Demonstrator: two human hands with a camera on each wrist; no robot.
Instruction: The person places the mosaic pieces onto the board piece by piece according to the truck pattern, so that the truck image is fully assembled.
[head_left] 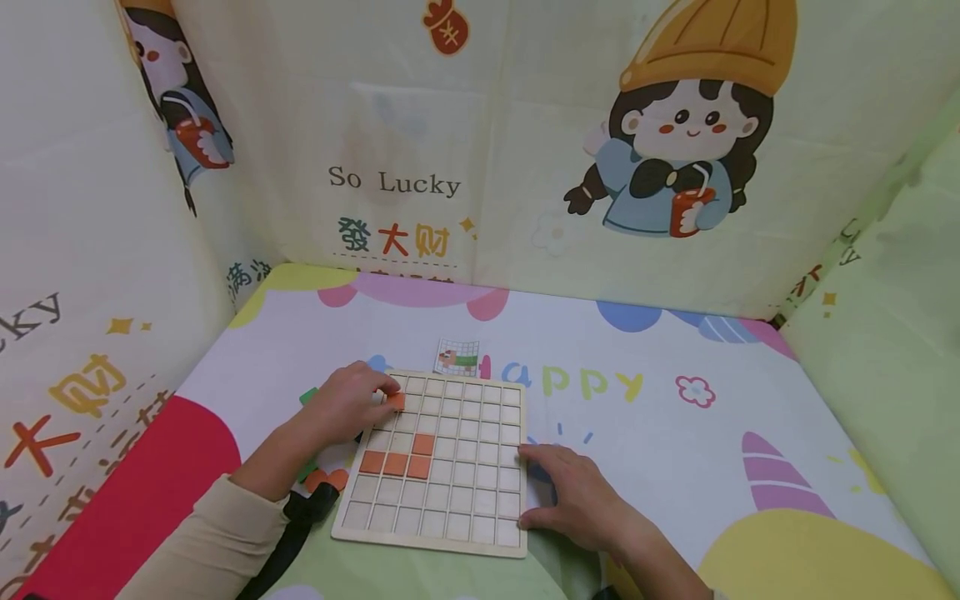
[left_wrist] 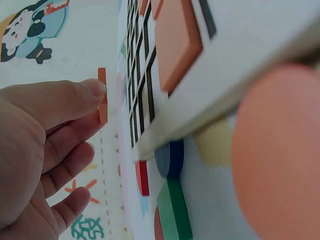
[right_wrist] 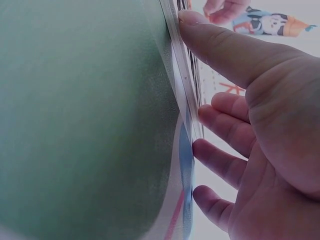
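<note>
A wooden grid board (head_left: 455, 500) with square cells lies on the patterned cloth. Several orange square tiles (head_left: 395, 464) fill cells on its left half. Over the board's far left corner, my left hand (head_left: 345, 407) pinches another orange square tile (left_wrist: 103, 114) between thumb and fingertips. The left wrist view shows this tile edge-on, beside the board's grid. At the board's right edge rests my right hand (head_left: 573, 500), thumb and fingers spread along the rim. In the right wrist view, the right thumb (right_wrist: 220, 45) lies against the board's side.
A small picture card (head_left: 457, 357) with a gridded coloured figure lies just beyond the board. Loose pieces sit left of the board, partly hidden by the left arm: orange round ones (head_left: 315, 481), a green one (left_wrist: 173, 212) and a dark blue one (left_wrist: 170, 159). Printed cloth walls surround the table.
</note>
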